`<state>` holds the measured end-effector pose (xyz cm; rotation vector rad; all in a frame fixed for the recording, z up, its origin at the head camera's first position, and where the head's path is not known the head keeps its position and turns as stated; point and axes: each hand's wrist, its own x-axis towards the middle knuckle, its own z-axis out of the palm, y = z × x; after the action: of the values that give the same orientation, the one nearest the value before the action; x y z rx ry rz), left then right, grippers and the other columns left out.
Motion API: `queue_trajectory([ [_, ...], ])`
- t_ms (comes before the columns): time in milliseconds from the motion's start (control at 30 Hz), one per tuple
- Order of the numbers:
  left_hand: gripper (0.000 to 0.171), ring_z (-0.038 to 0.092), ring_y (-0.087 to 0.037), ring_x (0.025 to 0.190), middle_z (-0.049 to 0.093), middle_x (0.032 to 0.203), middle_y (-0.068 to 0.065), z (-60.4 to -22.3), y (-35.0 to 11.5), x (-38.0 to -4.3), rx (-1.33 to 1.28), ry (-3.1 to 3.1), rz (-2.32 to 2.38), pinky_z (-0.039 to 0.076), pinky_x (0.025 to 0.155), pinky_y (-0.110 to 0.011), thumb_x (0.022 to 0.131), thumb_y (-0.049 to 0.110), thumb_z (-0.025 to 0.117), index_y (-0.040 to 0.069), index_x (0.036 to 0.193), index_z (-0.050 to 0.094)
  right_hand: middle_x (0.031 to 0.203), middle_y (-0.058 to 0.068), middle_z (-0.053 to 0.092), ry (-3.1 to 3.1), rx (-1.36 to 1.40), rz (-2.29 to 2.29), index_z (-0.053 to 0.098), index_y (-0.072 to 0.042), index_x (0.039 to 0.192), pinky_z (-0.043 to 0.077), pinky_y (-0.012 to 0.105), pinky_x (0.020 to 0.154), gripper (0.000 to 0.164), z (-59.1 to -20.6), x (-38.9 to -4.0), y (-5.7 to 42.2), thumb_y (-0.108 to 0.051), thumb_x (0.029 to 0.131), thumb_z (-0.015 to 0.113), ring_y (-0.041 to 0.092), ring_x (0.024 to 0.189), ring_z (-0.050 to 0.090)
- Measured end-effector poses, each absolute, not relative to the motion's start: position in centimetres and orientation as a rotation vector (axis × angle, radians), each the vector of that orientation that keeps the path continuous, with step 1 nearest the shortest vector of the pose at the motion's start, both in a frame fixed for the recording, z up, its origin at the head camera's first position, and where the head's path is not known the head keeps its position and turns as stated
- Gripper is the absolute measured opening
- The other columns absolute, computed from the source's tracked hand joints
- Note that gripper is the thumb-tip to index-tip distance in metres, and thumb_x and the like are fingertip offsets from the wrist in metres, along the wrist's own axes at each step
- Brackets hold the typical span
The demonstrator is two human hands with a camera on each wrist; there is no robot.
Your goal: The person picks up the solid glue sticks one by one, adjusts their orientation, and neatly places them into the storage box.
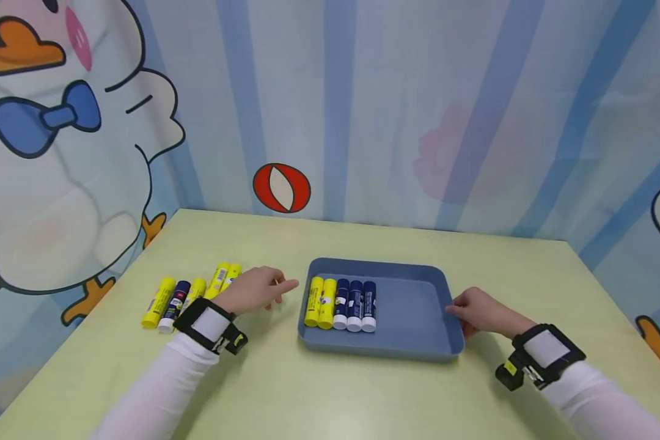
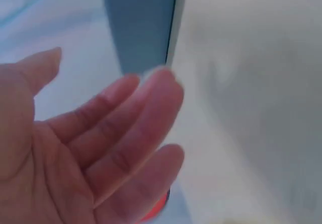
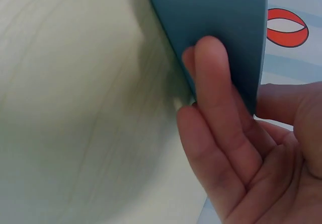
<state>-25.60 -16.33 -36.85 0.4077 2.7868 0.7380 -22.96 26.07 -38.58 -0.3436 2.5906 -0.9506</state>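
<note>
A blue-grey tray [image 1: 412, 305] lies on the table. Along its left side stand two yellow glue sticks [image 1: 320, 302] and three dark blue glue sticks [image 1: 354, 305] in a row. My right hand [image 1: 481, 311] pinches the tray's right wall, with the thumb inside and the fingers against the outer face [image 3: 221, 12]. Left of the tray hovers my left hand [image 1: 255, 288], its fingers loosely spread and nothing in them, as the left wrist view shows. Beyond that hand and wrist lie several yellow glue sticks [image 1: 158, 302] and a dark blue one [image 1: 174, 307], partly hidden.
The pale yellow table [image 1: 363, 397] ends at a striped curtain [image 1: 385, 110] printed with cartoon ducks and a red ball [image 1: 282, 187]. Both wrists wear strapped-on cameras, one of them the left wrist camera [image 1: 233, 339].
</note>
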Motion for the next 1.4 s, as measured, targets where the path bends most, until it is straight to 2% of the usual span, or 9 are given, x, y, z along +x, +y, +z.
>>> queue_trajectory([
  [133,0.038,0.06,-0.022,0.075,0.067,0.092,-0.011,-35.8,-19.2,-25.6,0.358,2.969,0.599,0.05,0.067,-0.036,0.095,0.037,0.061,0.0,0.106,0.064,0.056,0.006,0.062,2.593,-0.353,-0.93,0.067,0.007,0.086,0.054,0.036,0.053,0.023,-38.7,-22.8,26.2,-0.006,0.098,0.053,0.018,0.049,0.062],
  [233,0.041,0.06,-0.024,0.074,0.067,0.097,-0.016,-35.2,-20.7,-25.6,0.292,3.093,0.434,0.051,0.064,-0.038,0.093,0.033,0.065,-0.004,0.109,0.064,0.057,0.007,0.062,2.593,-0.361,-0.938,0.067,0.007,0.086,0.054,0.036,0.054,0.023,-38.7,-22.8,26.3,-0.006,0.099,0.052,0.021,0.05,0.063],
  [333,0.041,0.056,-0.023,0.065,0.064,0.085,-0.015,-35.2,-21.6,-25.6,0.225,3.163,0.323,0.047,0.056,-0.036,0.089,0.031,0.07,-0.006,0.103,0.063,0.058,0.008,0.063,2.591,-0.358,-0.94,0.066,0.008,0.087,0.054,0.036,0.054,0.023,-38.5,-22.8,26.4,-0.005,0.099,0.052,0.022,0.052,0.064],
  [467,0.038,0.052,-0.023,0.059,0.055,0.072,-0.01,-36.0,-22.1,-25.7,0.202,3.223,0.247,0.043,0.052,-0.036,0.082,0.028,0.077,-0.004,0.092,0.059,0.059,0.008,0.063,2.598,-0.36,-0.926,0.065,0.01,0.09,0.054,0.036,0.055,0.022,-38.5,-22.9,26.4,-0.005,0.099,0.052,0.023,0.052,0.065],
  [733,0.033,0.054,-0.024,0.06,0.056,0.069,-0.01,-38.2,-22.3,-26.0,0.192,3.233,0.082,0.044,0.054,-0.037,0.078,0.024,0.078,-0.003,0.086,0.061,0.056,0.005,0.062,2.646,-0.402,-0.875,0.065,0.005,0.082,0.052,0.033,0.053,0.024,-38.7,-23.0,26.3,-0.007,0.099,0.052,0.021,0.051,0.063],
  [867,0.026,0.051,-0.023,0.057,0.052,0.063,-0.008,-38.3,-22.0,-25.8,0.178,3.212,0.071,0.042,0.052,-0.036,0.079,0.02,0.074,0.0,0.076,0.058,0.057,0.006,0.062,2.649,-0.381,-0.862,0.066,0.008,0.089,0.052,0.033,0.053,0.023,-38.6,-23.1,26.0,-0.006,0.099,0.052,0.021,0.051,0.064],
  [1000,0.024,0.05,-0.022,0.055,0.051,0.061,-0.007,-38.5,-21.7,-25.6,0.199,3.237,0.056,0.042,0.05,-0.036,0.079,0.018,0.073,0.001,0.074,0.057,0.058,0.006,0.063,2.646,-0.35,-0.848,0.065,0.012,0.095,0.053,0.034,0.054,0.023,-38.4,-23.0,25.8,-0.006,0.099,0.051,0.02,0.052,0.064],
  [1200,0.022,0.052,-0.021,0.058,0.057,0.066,-0.007,-39.2,-22.0,-25.8,0.221,3.201,0.201,0.044,0.052,-0.035,0.08,0.019,0.073,-0.002,0.083,0.065,0.06,0.005,0.063,2.653,-0.294,-0.797,0.062,0.017,0.106,0.051,0.031,0.057,0.027,-38.4,-22.9,25.3,-0.007,0.099,0.051,0.019,0.054,0.064],
  [1400,0.034,0.058,-0.023,0.075,0.068,0.092,-0.013,-39.6,-22.6,-26.5,0.293,3.095,0.501,0.05,0.07,-0.042,0.087,0.021,0.069,-0.004,0.11,0.068,0.062,0.004,0.062,2.69,-0.294,-0.75,0.063,0.014,0.102,0.048,0.032,0.058,0.026,-38.4,-22.7,25.2,-0.01,0.099,0.052,0.019,0.056,0.064],
])
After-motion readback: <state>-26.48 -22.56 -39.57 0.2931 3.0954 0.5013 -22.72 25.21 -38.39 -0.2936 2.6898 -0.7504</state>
